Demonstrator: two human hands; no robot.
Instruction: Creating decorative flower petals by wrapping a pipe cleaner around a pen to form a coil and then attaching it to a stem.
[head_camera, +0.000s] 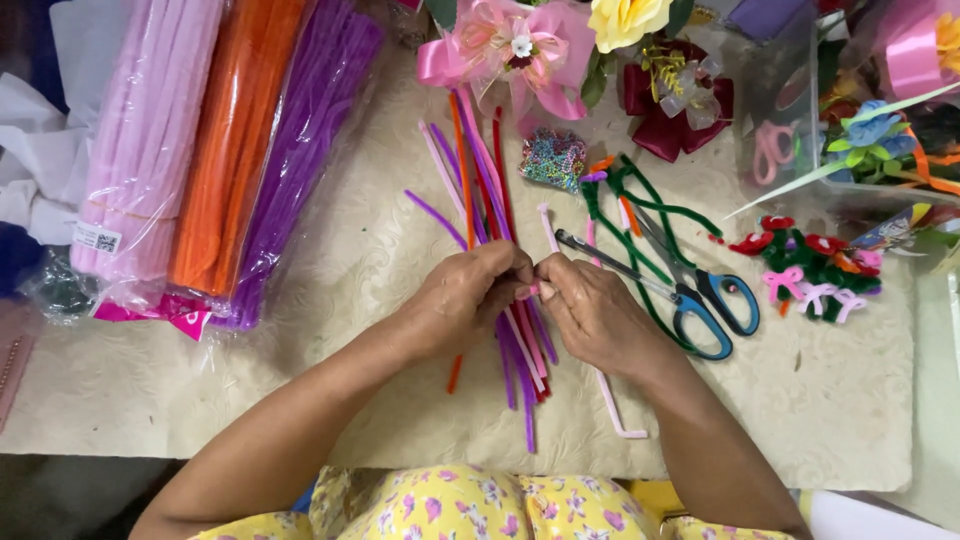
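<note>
A short pink fuzzy pipe cleaner piece (534, 291) is being pinched between the left hand (467, 296) and right hand (597, 312); blue-handled steel scissors (690, 290) are lying just right of the right hand.

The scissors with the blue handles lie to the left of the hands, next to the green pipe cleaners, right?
Not quite. In the head view the scissors with blue handles lie to the right of the hands, beyond the right hand, not on the left. They do lie next to the green pipe cleaners.
</note>
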